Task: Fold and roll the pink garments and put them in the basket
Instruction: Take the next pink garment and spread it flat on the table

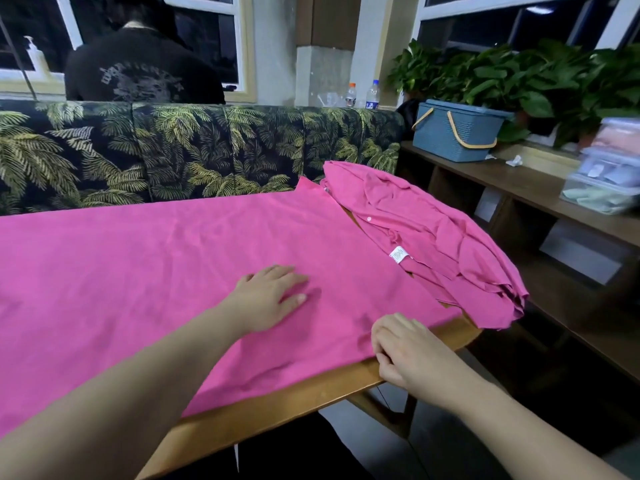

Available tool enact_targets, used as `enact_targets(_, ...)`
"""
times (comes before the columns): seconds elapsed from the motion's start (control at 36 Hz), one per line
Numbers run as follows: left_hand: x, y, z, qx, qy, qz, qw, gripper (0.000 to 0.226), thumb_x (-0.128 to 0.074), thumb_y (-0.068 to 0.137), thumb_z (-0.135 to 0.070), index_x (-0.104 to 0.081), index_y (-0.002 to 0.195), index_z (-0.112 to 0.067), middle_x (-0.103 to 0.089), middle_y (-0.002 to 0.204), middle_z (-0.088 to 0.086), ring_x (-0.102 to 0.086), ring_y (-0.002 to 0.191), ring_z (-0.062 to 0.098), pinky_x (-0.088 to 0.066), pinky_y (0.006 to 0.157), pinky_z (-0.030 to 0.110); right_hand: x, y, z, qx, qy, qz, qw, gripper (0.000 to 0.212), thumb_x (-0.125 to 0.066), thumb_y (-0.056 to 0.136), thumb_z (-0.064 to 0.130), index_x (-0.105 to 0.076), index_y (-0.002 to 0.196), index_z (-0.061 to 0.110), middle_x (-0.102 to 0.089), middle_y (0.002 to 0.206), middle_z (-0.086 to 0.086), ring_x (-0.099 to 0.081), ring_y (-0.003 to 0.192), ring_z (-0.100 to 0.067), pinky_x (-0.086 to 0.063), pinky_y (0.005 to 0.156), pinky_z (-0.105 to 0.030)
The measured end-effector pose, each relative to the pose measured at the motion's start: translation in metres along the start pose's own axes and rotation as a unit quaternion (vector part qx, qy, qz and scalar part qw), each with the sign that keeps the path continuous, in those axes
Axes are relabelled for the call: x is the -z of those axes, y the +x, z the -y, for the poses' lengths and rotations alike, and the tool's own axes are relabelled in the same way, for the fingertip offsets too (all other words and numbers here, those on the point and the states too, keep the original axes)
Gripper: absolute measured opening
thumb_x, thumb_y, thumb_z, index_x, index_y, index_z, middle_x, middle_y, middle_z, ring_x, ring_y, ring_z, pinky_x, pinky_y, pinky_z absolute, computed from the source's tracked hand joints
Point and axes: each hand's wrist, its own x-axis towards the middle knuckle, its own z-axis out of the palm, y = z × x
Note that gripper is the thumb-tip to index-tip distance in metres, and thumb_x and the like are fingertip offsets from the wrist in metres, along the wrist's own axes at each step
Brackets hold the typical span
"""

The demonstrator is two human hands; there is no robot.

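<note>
Left grip [268, 299] lies flat, fingers spread; right grip [405, 351] curls, pinching.

Pink garment [156, 265] spread flat; another [433, 237] crumpled beside blue basket [450, 133].

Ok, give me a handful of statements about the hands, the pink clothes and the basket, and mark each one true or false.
1. The left hand lies flat on the spread garment. True.
2. The right hand is lifted well above the table. False: it pinches the garment's near edge at the table's edge.
3. The basket stands on the table. False: it stands on the shelf to the right, by the plants.
4. A crumpled pile of pink clothes lies at the table's right end. True.
5. The spread garment is already rolled. False: it lies flat, unrolled.
</note>
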Motion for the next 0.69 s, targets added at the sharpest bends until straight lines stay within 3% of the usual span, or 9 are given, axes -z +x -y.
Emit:
enact_targets(0.06, -0.005, 0.018, -0.006, 0.020, 0.010, 0.029, 0.999, 0.048, -0.026, 0.101, -0.050, -0.023, 0.149, -0.041, -0.013, 0.160, -0.007, -0.008, 0.148, 0.017, -0.014, 0.116, 0.050, 0.000, -0.001, 0.002, -0.003, -0.001, -0.003, 1.000, 0.009, -0.040, 0.071, 0.024, -0.048, 0.070, 0.020, -0.049, 0.075, 0.009, -0.050, 0.067, -0.012, -0.047, 0.055, -0.026)
enact_targets(0.19, -0.017, 0.041, -0.011, 0.045, 0.026, 0.092, 0.994, 0.048, -0.017, 0.101, -0.053, -0.010, 0.148, -0.049, -0.001, 0.162, -0.007, 0.002, 0.149, 0.021, -0.005, 0.116, 0.056, 0.003, -0.003, 0.000, 0.006, 0.004, -0.010, 1.000, 0.008, -0.042, 0.073, 0.023, -0.049, 0.072, 0.018, -0.049, 0.077, 0.007, -0.048, 0.068, -0.014, -0.045, 0.056, -0.027)
enact_targets(0.39, -0.024, 0.043, -0.011, 0.055, 0.061, 0.089, 0.993, 0.051, -0.015, 0.097, -0.060, 0.002, 0.145, -0.055, 0.006, 0.161, -0.008, 0.008, 0.148, 0.024, 0.001, 0.115, 0.058, 0.010, -0.007, -0.002, 0.036, -0.022, -0.021, 0.999, 0.010, -0.041, 0.069, 0.019, -0.051, 0.070, 0.015, -0.051, 0.074, 0.003, -0.050, 0.064, -0.017, -0.044, 0.052, -0.029)
enact_targets(0.5, -0.024, 0.041, -0.013, 0.053, 0.063, 0.086, 0.993, 0.051, -0.015, 0.098, -0.060, 0.002, 0.146, -0.055, 0.007, 0.161, -0.007, 0.009, 0.148, 0.024, 0.002, 0.116, 0.058, 0.010, -0.011, -0.004, 0.034, -0.005, 0.016, 0.999, 0.009, -0.044, 0.073, 0.021, -0.052, 0.073, 0.017, -0.052, 0.079, 0.005, -0.051, 0.069, -0.015, -0.048, 0.055, -0.029)
enact_targets(0.56, -0.024, 0.039, -0.014, 0.053, 0.067, 0.083, 0.993, 0.052, -0.015, 0.098, -0.060, 0.002, 0.146, -0.053, 0.006, 0.161, -0.006, 0.008, 0.148, 0.025, 0.001, 0.116, 0.058, 0.013, -0.017, -0.003, 0.015, 0.038, 0.028, 0.999, 0.009, -0.046, 0.078, 0.024, -0.053, 0.078, 0.019, -0.053, 0.085, 0.008, -0.052, 0.076, -0.013, -0.050, 0.061, -0.030)
enact_targets(0.61, -0.024, 0.035, -0.018, 0.056, 0.073, 0.079, 0.993, 0.055, -0.016, 0.097, -0.061, 0.002, 0.148, -0.050, 0.006, 0.162, -0.004, 0.008, 0.148, 0.027, -0.001, 0.116, 0.058, 0.017, -0.022, -0.002, -0.022, 0.084, 0.031, 0.996, 0.017, -0.046, 0.084, 0.031, -0.057, 0.089, 0.020, -0.056, 0.099, 0.009, -0.054, 0.092, -0.012, -0.052, 0.077, -0.030)
enact_targets(0.64, -0.024, 0.033, -0.021, 0.053, 0.075, 0.077, 0.993, 0.057, -0.015, 0.096, -0.063, 0.002, 0.148, -0.049, 0.005, 0.162, -0.002, 0.007, 0.148, 0.029, -0.001, 0.116, 0.057, 0.019, -0.022, -0.002, -0.049, 0.099, 0.039, 0.993, 0.028, -0.043, 0.086, 0.038, -0.060, 0.101, 0.021, -0.056, 0.114, 0.009, -0.054, 0.107, -0.012, -0.047, 0.092, -0.027)
enact_targets(0.69, -0.024, 0.026, -0.030, 0.031, 0.079, 0.082, 0.993, 0.069, -0.005, 0.085, -0.074, 0.002, 0.149, -0.048, 0.005, 0.162, -0.001, 0.007, 0.148, 0.030, -0.001, 0.116, 0.057, 0.024, -0.019, -0.001, -0.110, 0.118, 0.085, 0.983, 0.060, -0.025, 0.087, 0.057, -0.048, 0.134, 0.028, -0.035, 0.145, 0.017, -0.029, 0.138, -0.006, -0.012, 0.111, -0.017)
